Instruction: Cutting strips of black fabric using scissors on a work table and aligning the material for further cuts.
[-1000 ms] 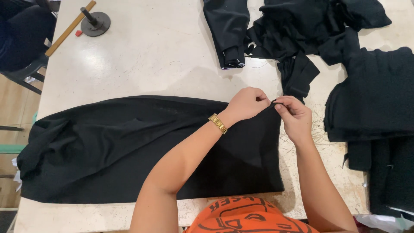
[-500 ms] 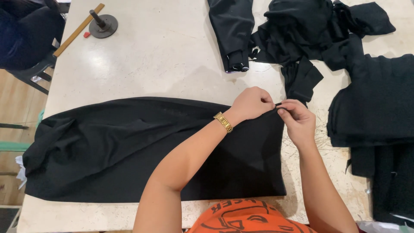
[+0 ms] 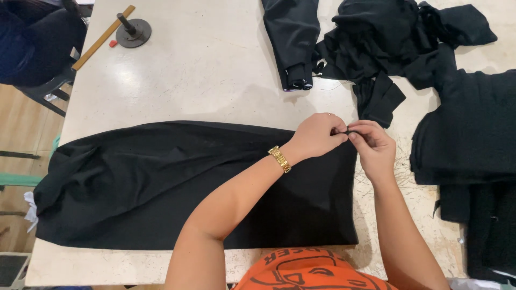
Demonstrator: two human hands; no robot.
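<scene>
**Black cloth flat, both hands on its far corner**

Black fabric fills my view: one large black garment panel [image 3: 161, 182] lies spread across the pale worktop [image 3: 215, 70], smoothed over most of its length, with some rumpling at the 9 o'clock end where it hangs past the edge. I read the laying-out as largely done.

Both hands are working the top corner at about 2 o'clock of the panel. My left hand [image 3: 317, 137], gold watch [image 3: 279, 159] on the wrist, reaches across the cloth and has its grip closed in a fingertip pinch on the corner edge. My right hand [image 3: 373, 147] meets it from the 3 o'clock side, thumb and forefinger also pinched tight on the same small bit of edge. What sits between the fingertips is too small to tell; it looks like a fold or a tag of the same dark cloth.

What is left, as I judge it: this corner is not finished, and plenty waits. A heap of black pieces [image 3: 398, 43] lies at 1 o'clock, a dark stack [image 3: 473, 134] at 3 o'clock, a folded black garment [image 3: 293, 37] at 12. A round metal weight [image 3: 133, 31] and a wooden ruler [image 3: 102, 38] rest untouched at 11 o'clock.
</scene>
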